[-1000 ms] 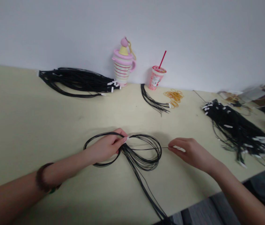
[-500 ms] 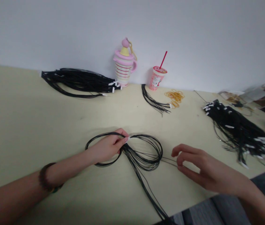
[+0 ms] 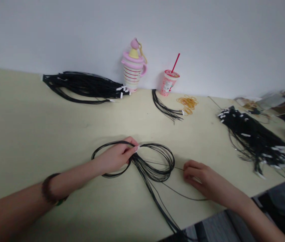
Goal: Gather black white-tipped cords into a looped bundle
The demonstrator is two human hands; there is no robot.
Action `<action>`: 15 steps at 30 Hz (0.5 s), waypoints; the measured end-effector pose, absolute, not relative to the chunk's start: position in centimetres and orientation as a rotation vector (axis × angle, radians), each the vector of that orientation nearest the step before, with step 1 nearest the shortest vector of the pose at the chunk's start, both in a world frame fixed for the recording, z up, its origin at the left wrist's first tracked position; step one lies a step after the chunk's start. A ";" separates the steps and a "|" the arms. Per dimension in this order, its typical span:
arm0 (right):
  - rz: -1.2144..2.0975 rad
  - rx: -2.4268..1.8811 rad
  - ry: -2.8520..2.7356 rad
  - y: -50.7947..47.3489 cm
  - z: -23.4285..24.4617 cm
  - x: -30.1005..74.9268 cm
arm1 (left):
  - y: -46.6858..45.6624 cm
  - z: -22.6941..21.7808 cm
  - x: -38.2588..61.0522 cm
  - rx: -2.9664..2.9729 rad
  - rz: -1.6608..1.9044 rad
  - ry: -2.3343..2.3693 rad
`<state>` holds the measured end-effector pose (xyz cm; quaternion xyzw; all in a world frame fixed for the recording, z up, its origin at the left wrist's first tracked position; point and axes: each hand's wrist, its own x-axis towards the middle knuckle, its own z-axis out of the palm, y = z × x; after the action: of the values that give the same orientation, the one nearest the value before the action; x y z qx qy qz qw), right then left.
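Hands: two. Left hand [image 3: 121, 154] is clamped, thumb over fingers, on one black cable bundle [image 3: 140, 164] at its white connector [image 3: 137, 148], near side of the table [image 3: 56, 134], roughly centre. Right hand [image 3: 203, 178]: fingers curled together, pinching one thin strand [image 3: 179, 168] off the bundle's right loops. A second strand [image 3: 182, 195] curves out loose below it, toward the wrist.

Bundle has two loop groups, one each side of the left grip, like a figure eight; its straight tail runs to the table edge. Wires too packed to count.

Other cable groups: three. Left pile [image 3: 82, 88], short curved bunch [image 3: 164, 108], right pile [image 3: 255, 134]; all thin black wire, white connectors.

Cups: two. Pink-lidded striped mug [image 3: 131, 74], tapered, one handle; patterned drink cup [image 3: 169, 82], one red straw [image 3: 175, 63]. One tangle of thin amber bands [image 3: 187, 101], uncountable. One dark beaded-looking bracelet [image 3: 49, 191], left wrist.
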<state>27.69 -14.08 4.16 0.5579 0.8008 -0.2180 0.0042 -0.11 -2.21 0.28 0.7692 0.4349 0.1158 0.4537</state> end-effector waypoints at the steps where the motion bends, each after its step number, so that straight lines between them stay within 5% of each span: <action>1: -0.639 1.744 2.535 -14.0 4.2 28.3 | -2.2 0.3 -0.1 1.896 0.284 1.076; 15: 0.254 2.156 2.680 -12.0 6.5 33.0 | -2.2 0.1 0.0 1.879 0.319 1.069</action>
<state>33.00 -11.98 6.53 0.6177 0.7679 0.0726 -0.1532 0.01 -2.19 0.08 0.7635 0.4342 0.1297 0.4602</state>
